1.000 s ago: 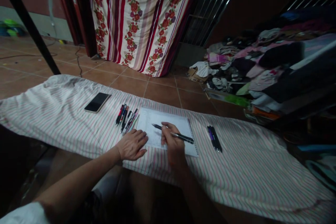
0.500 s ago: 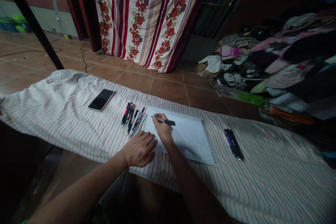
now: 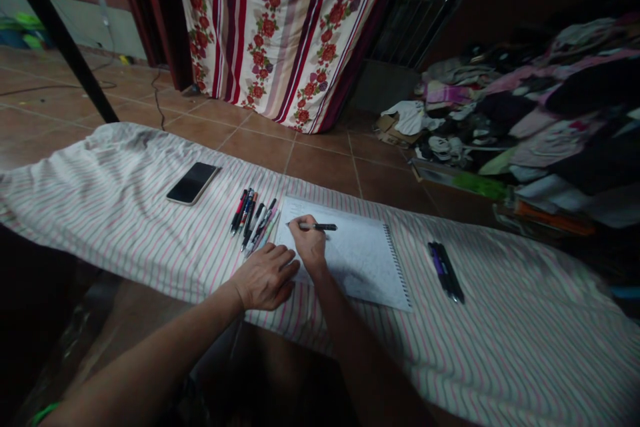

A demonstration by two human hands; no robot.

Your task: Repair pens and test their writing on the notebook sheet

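A white spiral notebook (image 3: 357, 257) lies open on a striped cloth (image 3: 125, 220). My right hand (image 3: 310, 243) rests on the page's left part, fingers closed around a black pen (image 3: 320, 227) whose tip touches the paper near the top left. My left hand (image 3: 267, 275) lies flat on the cloth at the notebook's lower left corner, fingers apart, holding nothing. A row of several pens (image 3: 253, 219) lies just left of the notebook. Two more pens (image 3: 446, 271) lie to its right.
A dark phone (image 3: 193, 183) lies face up on the cloth at the left. Beyond the cloth are a brown tiled floor (image 3: 320, 167), a flowered striped curtain (image 3: 285, 27), a black pole (image 3: 60, 37) and a heap of clothes (image 3: 525, 113) at the right.
My right hand has moved the pen from the middle of the page to its upper left. The view has shifted to the left. My left hand has stayed at the notebook's corner.
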